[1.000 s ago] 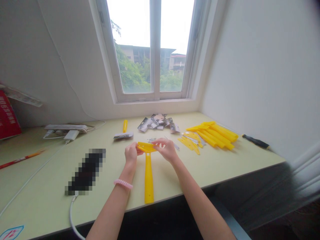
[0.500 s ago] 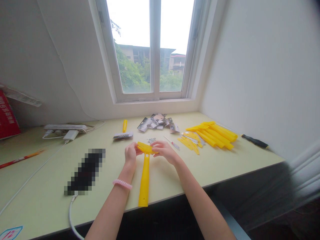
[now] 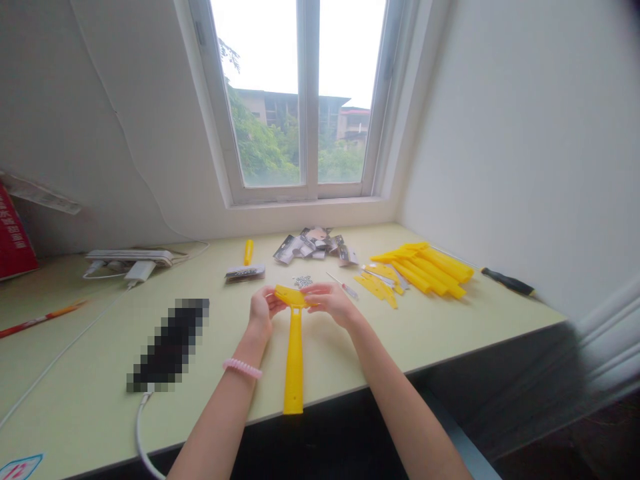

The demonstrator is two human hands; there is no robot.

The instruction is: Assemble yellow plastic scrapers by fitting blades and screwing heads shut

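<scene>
A yellow plastic scraper-like tool is held by its wide head, with its handle pointing toward me and its end at the table's front edge. My left hand grips the left end of the head, fingers bent round it. On the right end, my right hand has its fingers closed. Just beyond the head lies a small pile of silver screws. A screwdriver with a clear handle rests to the right of the pile, near flat yellow pieces.
Yellow handles are heaped at the right, beside a black-handled tool. Packaging cards lie near the window. Left are stacked cards, a yellow piece, a pixelated dark object with a cable, and a power strip.
The lower end of the yellow tool's handle has swung slightly to the right. Both hands keep their hold on its head, and the view has shifted a little.
</scene>
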